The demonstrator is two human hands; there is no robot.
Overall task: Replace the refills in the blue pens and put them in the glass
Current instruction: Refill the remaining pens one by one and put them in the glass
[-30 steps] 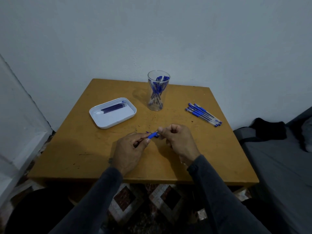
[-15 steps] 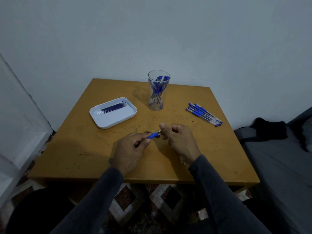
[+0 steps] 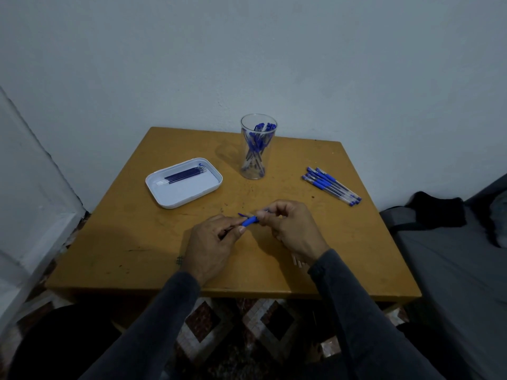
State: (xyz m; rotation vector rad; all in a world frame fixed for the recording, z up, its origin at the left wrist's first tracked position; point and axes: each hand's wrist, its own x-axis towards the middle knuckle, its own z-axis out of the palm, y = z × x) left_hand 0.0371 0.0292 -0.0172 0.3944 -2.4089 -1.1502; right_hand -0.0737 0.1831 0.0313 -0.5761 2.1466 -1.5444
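Done: several pens stand in your glass (image 3: 258,149) | In hand: left hand (image 3: 211,242) grips a blue pen (image 3: 250,222), right hand (image 3: 290,226) fingers pinch its tip | Left: pens on bench (image 3: 331,185), refills in tray (image 3: 183,176)

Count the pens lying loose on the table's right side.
5, as far as the view resolves: the loose pens lie side by side in one slanted row right of the glass. They overlap, so one more may be hidden.

I see a wooden table (image 3: 137,242) against a pale wall (image 3: 247,50), a grey couch (image 3: 452,270) to the right bearing a black cloth (image 3: 436,209), and patterned floor tiles (image 3: 247,333) underneath.
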